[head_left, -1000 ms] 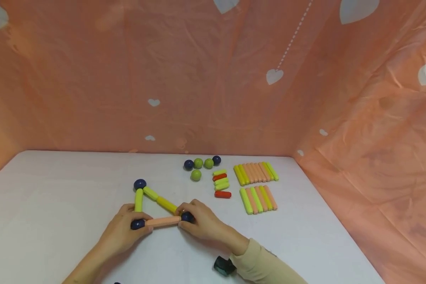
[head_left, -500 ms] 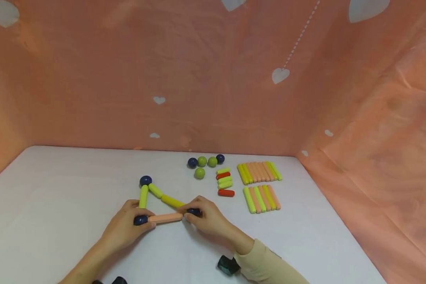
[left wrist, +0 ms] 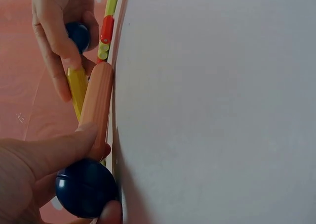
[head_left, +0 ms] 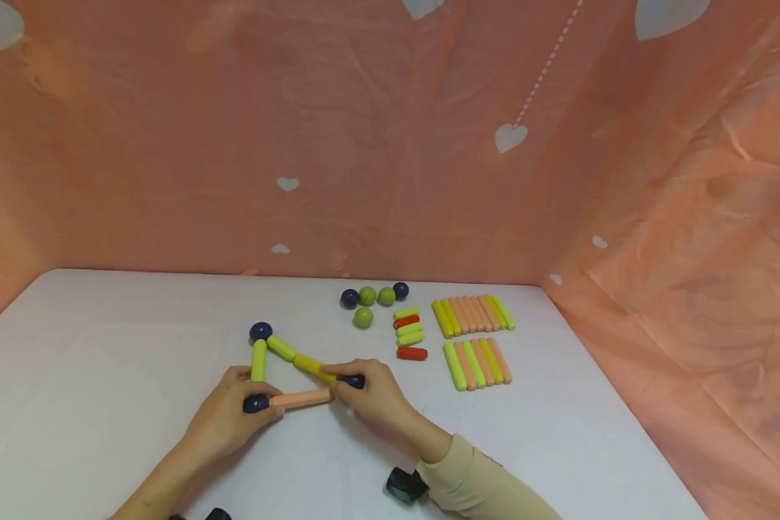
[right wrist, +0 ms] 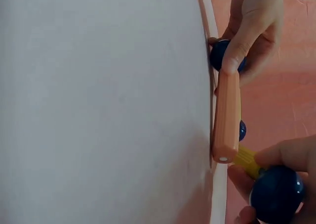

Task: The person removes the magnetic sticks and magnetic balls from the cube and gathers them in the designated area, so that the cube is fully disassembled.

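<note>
My left hand (head_left: 224, 415) grips a dark blue ball (head_left: 256, 403), its thumb lying along the peach stick (head_left: 302, 399) joined to that ball. In the right wrist view, the far end of the peach stick (right wrist: 227, 117) stands free, showing a pale tip. My right hand (head_left: 377, 399) holds another dark blue ball (right wrist: 277, 194) at the end of a yellow stick (head_left: 310, 365), apart from the peach one. A lime stick (head_left: 282, 348) links the yellow stick to a third dark blue ball (head_left: 261, 331). From that ball another lime stick (head_left: 258, 361) runs toward my left hand.
Dark blue balls (head_left: 349, 298) and green balls (head_left: 363, 318) sit at the back of the white table (head_left: 136, 325). Short lime and red pieces (head_left: 412, 353) lie nearby. Two rows of long sticks (head_left: 473, 316) are at the right. A dark object (head_left: 406, 485) is beside the right sleeve.
My right hand has shifted its ball slightly away from me, and a gap now separates it from the peach stick's end. My left hand keeps its hold.
</note>
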`<action>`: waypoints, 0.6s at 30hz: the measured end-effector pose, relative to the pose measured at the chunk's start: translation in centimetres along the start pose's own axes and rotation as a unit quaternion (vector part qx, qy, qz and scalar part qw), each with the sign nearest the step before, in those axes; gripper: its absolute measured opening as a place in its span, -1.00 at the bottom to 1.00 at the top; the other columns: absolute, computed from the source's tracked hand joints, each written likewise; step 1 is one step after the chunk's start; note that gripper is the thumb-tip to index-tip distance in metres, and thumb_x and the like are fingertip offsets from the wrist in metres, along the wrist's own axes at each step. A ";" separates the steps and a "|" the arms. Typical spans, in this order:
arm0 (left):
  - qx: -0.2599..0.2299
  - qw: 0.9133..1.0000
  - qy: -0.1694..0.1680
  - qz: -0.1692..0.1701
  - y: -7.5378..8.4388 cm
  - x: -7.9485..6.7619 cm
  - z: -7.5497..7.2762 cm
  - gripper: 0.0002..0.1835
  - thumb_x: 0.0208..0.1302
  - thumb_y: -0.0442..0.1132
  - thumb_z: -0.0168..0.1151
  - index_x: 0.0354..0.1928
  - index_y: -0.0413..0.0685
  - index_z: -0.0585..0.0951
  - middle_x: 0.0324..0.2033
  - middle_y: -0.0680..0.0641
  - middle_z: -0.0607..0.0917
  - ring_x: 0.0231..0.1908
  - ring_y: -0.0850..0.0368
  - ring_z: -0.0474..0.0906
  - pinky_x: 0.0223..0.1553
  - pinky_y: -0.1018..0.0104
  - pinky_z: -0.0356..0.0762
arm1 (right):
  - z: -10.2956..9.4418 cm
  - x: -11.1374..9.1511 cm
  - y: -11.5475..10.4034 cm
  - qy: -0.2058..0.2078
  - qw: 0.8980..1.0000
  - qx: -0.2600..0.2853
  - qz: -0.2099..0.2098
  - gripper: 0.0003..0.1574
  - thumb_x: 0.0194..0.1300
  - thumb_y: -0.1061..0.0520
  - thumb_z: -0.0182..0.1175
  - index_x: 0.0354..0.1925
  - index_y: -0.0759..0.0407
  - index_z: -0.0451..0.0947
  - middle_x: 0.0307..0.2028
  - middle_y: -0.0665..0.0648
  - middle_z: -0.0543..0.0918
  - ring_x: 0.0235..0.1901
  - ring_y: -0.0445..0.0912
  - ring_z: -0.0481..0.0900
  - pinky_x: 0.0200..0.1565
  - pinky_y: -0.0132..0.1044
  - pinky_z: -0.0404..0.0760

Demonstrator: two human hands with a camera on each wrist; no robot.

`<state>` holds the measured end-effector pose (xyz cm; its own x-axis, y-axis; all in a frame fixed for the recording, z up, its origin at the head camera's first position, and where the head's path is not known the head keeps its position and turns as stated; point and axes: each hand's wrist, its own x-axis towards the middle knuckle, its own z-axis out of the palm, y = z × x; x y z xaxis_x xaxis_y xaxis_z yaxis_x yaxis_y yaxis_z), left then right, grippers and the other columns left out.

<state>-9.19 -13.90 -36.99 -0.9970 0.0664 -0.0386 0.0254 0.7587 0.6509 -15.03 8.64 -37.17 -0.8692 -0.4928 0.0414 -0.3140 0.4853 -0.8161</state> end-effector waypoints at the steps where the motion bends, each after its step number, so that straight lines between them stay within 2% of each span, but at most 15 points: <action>1: -0.001 1.000 0.000 0.000 0.0 0.0 0.0 -0.72 0.12 -0.13 0.39 -0.15 -0.10 0.71 0.13 -0.45 0.39 0.10 -0.45 0.40 0.04 -0.33 0.36 | 0.0 0.0 -0.1 0.001 1.000 0.002 0.006 -0.60 0.24 0.24 0.18 0.04 0.03 0.65 -0.02 0.06 0.69 0.02 -0.11 0.56 0.05 -0.28 0.53; 2: 0.000 1.000 0.001 0.000 -0.1 0.0 0.0 -0.72 0.11 -0.13 0.39 -0.15 -0.09 0.71 0.13 -0.45 0.39 0.10 -0.45 0.40 0.04 -0.33 0.37 | 0.0 0.1 -0.1 0.002 1.000 0.003 0.013 -0.60 0.24 0.22 0.18 0.05 0.01 0.64 0.01 0.05 0.68 0.03 -0.11 0.55 0.06 -0.27 0.53; 5: -0.001 1.000 0.003 0.002 -0.3 0.0 0.0 -0.73 0.11 -0.13 0.39 -0.16 -0.09 0.71 0.13 -0.44 0.40 0.10 -0.44 0.40 0.03 -0.34 0.36 | -0.1 0.0 0.0 -0.001 1.000 -0.002 0.030 -0.55 0.26 0.13 0.22 0.13 -0.01 0.58 -0.07 0.07 0.70 -0.09 -0.14 0.57 -0.04 -0.31 0.58; 9: -0.002 1.000 0.003 0.005 -0.4 0.1 0.0 -0.73 0.10 -0.13 0.39 -0.16 -0.08 0.71 0.12 -0.44 0.40 0.10 -0.44 0.40 0.03 -0.35 0.36 | -0.5 -0.2 0.5 -0.010 0.999 -0.015 0.039 -0.47 0.25 0.03 0.27 0.18 0.06 0.52 -0.21 0.09 0.69 -0.26 -0.19 0.52 -0.22 -0.43 0.53; 10: -0.002 1.000 0.003 0.006 -0.5 0.1 0.0 -0.73 0.10 -0.13 0.39 -0.16 -0.08 0.71 0.12 -0.44 0.40 0.09 -0.44 0.40 0.03 -0.35 0.36 | -0.7 -0.3 0.7 -0.012 0.999 -0.016 0.042 -0.47 0.25 0.00 0.27 0.18 0.08 0.51 -0.19 0.07 0.69 -0.27 -0.21 0.51 -0.22 -0.45 0.52; 13: -0.004 1.000 0.000 0.010 -0.5 0.2 0.0 -0.72 0.10 -0.12 0.39 -0.16 -0.09 0.71 0.12 -0.45 0.39 0.09 -0.44 0.40 0.03 -0.35 0.35 | -1.2 -0.5 1.1 -0.013 0.999 0.000 0.052 -0.54 0.26 -0.02 0.26 0.09 0.12 0.56 -0.18 0.05 0.69 -0.34 -0.22 0.51 -0.29 -0.44 0.51; 18: -0.001 1.000 0.001 0.017 -0.5 0.2 0.0 -0.71 0.10 -0.12 0.39 -0.15 -0.09 0.71 0.11 -0.46 0.40 0.09 -0.46 0.40 0.02 -0.36 0.36 | -2.8 -1.5 2.1 -0.006 0.997 0.034 0.065 -0.73 0.27 -0.04 0.26 -0.13 0.06 0.66 -0.28 0.01 0.70 -0.41 -0.20 0.51 -0.34 -0.43 0.50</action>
<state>-9.35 -14.26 -37.33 -0.9957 0.0913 -0.0139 0.0601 0.7553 0.6526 -15.41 12.38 -37.31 -0.8957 -0.4384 -0.0740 -0.1719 0.4951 -0.8517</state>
